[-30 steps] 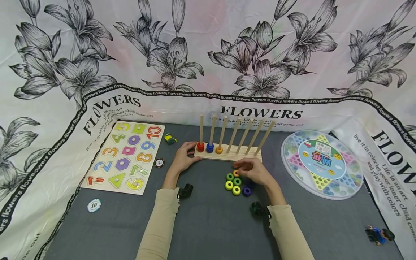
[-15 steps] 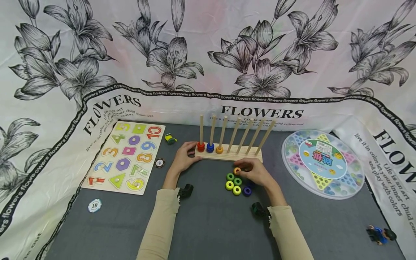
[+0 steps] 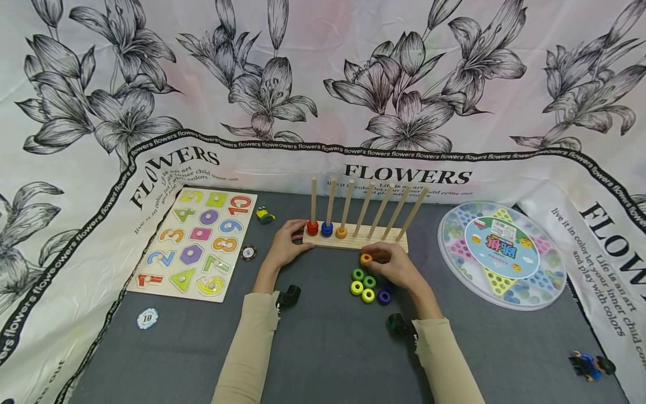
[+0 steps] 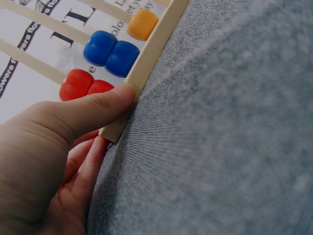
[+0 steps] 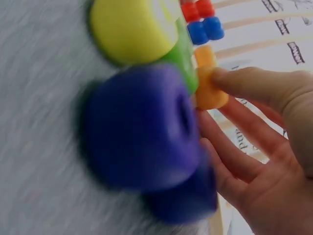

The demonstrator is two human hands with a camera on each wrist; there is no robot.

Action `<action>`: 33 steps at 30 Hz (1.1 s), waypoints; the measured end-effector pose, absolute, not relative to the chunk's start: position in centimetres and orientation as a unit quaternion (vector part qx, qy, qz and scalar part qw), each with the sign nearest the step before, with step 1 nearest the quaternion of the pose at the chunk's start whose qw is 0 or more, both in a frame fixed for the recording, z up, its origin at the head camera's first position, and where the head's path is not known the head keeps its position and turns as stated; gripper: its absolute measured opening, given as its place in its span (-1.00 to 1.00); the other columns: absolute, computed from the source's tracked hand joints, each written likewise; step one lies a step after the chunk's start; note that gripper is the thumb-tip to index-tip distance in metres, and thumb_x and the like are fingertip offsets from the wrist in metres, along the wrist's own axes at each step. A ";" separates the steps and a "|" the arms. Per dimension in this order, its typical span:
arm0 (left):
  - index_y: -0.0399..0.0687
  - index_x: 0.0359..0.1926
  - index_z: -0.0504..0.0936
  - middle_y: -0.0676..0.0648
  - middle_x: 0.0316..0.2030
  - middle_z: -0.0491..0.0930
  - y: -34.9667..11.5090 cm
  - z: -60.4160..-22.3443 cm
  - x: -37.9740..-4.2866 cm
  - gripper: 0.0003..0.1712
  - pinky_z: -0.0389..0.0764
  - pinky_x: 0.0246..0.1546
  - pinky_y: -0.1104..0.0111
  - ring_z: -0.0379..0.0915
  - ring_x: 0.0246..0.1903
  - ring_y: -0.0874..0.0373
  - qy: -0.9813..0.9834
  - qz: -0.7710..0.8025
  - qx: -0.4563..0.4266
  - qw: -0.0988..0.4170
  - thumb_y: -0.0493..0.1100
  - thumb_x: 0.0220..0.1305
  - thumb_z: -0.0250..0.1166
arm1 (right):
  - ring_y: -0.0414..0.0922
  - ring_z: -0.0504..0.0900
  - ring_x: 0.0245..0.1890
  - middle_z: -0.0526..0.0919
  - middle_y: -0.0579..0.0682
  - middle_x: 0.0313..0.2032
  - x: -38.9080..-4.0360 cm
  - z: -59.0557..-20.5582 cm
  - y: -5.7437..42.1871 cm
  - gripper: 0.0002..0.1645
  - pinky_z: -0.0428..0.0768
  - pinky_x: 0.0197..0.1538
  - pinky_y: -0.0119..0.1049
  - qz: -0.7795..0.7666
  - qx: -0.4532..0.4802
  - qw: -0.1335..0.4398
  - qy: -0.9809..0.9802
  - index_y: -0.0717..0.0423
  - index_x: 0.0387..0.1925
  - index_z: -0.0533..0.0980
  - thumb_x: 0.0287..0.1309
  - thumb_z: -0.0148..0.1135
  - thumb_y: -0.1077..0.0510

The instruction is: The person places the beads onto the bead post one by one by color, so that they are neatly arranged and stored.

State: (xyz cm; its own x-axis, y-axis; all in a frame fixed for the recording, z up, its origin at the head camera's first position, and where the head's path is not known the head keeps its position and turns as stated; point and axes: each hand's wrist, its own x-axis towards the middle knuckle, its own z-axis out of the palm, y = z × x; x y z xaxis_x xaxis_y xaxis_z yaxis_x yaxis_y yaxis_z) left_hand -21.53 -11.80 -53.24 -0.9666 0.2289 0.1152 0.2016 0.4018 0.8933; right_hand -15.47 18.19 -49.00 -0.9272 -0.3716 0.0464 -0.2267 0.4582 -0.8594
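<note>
Long beige sleeves (image 3: 248,339), small black wrist cameras (image 3: 290,296).

Three cameras on one wooden peg stand (image 3: 348,242)

The head view looks forward and down from the stand's near side, from well back. The left wrist view, tilted, faces the stand's end with the red beads (image 4: 76,84) from close by. The right wrist view, rolled sideways, looks toward that end past a purple bead (image 5: 139,132), very near. All three share the red beads and blue beads (image 4: 122,58).
</note>
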 end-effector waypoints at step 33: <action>-0.35 0.32 0.44 -0.28 0.25 0.38 -11.9 -53.1 -21.4 -0.22 0.58 0.16 0.22 0.43 0.18 -0.12 0.839 0.528 0.134 0.006 -0.35 0.05 0.51 | 0.06 0.74 -0.28 0.73 0.22 -0.18 -18.2 -35.9 9.2 -0.70 0.74 -0.23 -0.09 -0.530 -0.120 -0.344 0.766 0.40 -0.09 0.63 0.13 0.40 0.34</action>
